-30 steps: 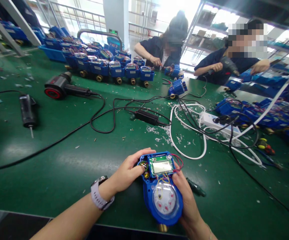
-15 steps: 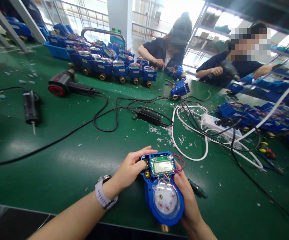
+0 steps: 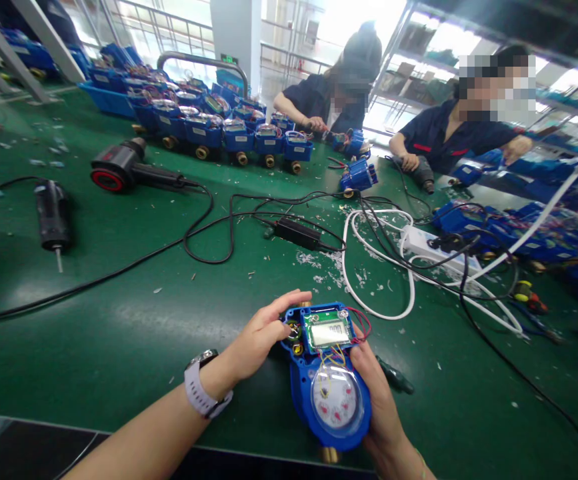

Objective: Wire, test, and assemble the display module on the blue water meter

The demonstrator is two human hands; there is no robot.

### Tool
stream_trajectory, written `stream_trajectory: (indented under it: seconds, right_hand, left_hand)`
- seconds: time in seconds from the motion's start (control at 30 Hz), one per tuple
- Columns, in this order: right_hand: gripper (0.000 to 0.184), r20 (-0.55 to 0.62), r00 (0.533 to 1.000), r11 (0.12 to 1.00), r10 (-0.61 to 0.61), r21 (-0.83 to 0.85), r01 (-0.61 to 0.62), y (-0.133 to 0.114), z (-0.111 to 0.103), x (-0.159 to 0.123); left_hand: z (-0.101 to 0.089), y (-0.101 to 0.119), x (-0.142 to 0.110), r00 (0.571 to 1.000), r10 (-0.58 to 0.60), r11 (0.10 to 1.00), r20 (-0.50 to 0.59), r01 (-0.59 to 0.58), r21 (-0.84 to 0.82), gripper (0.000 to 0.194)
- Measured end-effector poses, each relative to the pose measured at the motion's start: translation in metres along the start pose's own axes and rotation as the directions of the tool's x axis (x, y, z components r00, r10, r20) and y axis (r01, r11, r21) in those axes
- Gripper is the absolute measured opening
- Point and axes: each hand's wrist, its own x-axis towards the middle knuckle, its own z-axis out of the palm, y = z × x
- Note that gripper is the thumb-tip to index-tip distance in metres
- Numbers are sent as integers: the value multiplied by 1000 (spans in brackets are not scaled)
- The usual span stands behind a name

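Note:
A blue water meter (image 3: 301, 400) with its electronics uncovered is held above the table's near edge. It has a round dial (image 3: 336, 400) with red pointers, a small display (image 3: 329, 333) showing digits, thin red and yellow wires, and brass pipe ends. My right hand (image 3: 381, 400) is closed round the meter's right side, its thumb by the display; its other fingers are hidden beneath. At the upper left corner, my left hand (image 3: 251, 340) grips the meter, thumb at the small side compartment (image 3: 295, 333) and a finger stretched along the far edge.
A heat gun (image 3: 119, 167) and an electric screwdriver (image 3: 52, 217) lie at left. Black cables and a white power strip (image 3: 439, 250) spread over the green table (image 3: 133, 347). Several blue meters (image 3: 203, 133) stand behind. Two people work opposite, one holding a dark power tool (image 3: 423, 175).
My left thumb has drawn back slightly from the side compartment. The display's digits look different. Across the table, a person's dark power tool has come down to the table.

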Motion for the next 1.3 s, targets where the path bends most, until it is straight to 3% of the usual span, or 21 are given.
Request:
stream_trajectory:
  seconds: [0.2,0.5,0.77,0.97,1.17,1.3]
  right_hand:
    - [61,-18,999,997,46,61,-45,2,-14,4]
    - [67,-19,999,996,39,85,-38,-2,-3,-1]
    - [76,115,993,1000,-1,25,-2,4,-6,-8]
    - [70,100,995,1000,-12,26,10,9,-10,-17]
    - [68,148,975,979,-165,-94,180,12,-21,-12]
    - [64,169,935,887,-311,-302,349,6,-25,-11]
  left_hand:
    - [-4,4,3,999,-13,996,-44,9,-85,45]
    - [-2,5,-1,995,-51,999,84,51,0,46]
    - [-2,8,-3,994,-50,993,98,39,107,54]
    - [-2,7,-2,991,-77,987,109,61,147,55]
    - [0,7,-2,992,-36,975,120,8,221,53]
    - [-1,7,-3,993,-34,972,114,6,233,51]
